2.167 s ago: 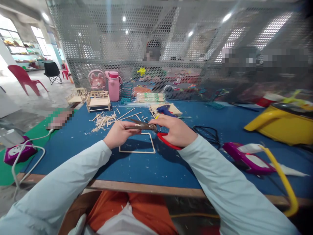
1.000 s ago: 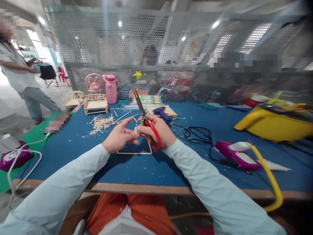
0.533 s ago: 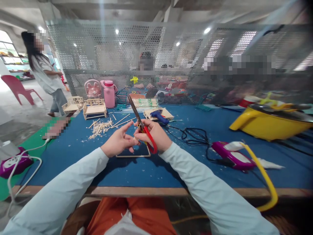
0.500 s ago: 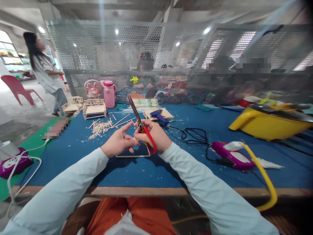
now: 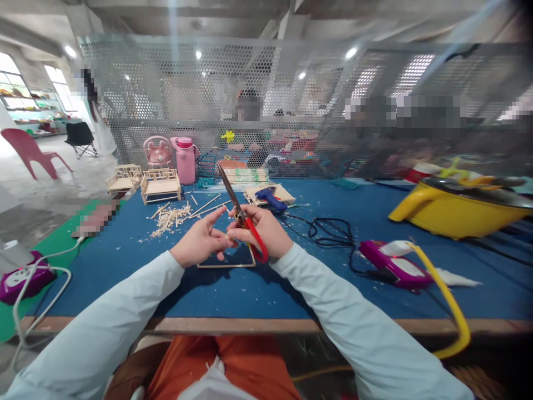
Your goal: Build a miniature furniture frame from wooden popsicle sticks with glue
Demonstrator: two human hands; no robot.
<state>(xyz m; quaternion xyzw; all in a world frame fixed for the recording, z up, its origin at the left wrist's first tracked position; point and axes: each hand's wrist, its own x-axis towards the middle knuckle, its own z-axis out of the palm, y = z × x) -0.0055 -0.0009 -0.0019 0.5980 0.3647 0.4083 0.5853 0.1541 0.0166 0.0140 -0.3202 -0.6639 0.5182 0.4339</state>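
Red-handled scissors [image 5: 255, 236] are held in my right hand [image 5: 267, 230], their blades pointing up and away. My left hand [image 5: 204, 240] meets it at the fingertips, thumb and finger pinched on something small and pale that is mostly hidden. Under both hands a thin wooden stick frame [image 5: 227, 266] lies on the blue table, partly covered. Beyond my left hand is a pile of short wood pieces [image 5: 170, 218], with a few longer sticks beside it.
Small wooden furniture models [image 5: 161, 186] stand at the back left, near a pink flask [image 5: 185, 161]. A blue glue gun [image 5: 270, 197] rests behind my right hand. Rightward are a purple power strip [image 5: 395, 266] and a yellow pan [image 5: 466, 208]. A mesh screen [image 5: 291, 100] stands behind.
The person at the far left has moved right, partly behind the mesh, uncovering a black chair. My hands and the scissors have barely shifted.
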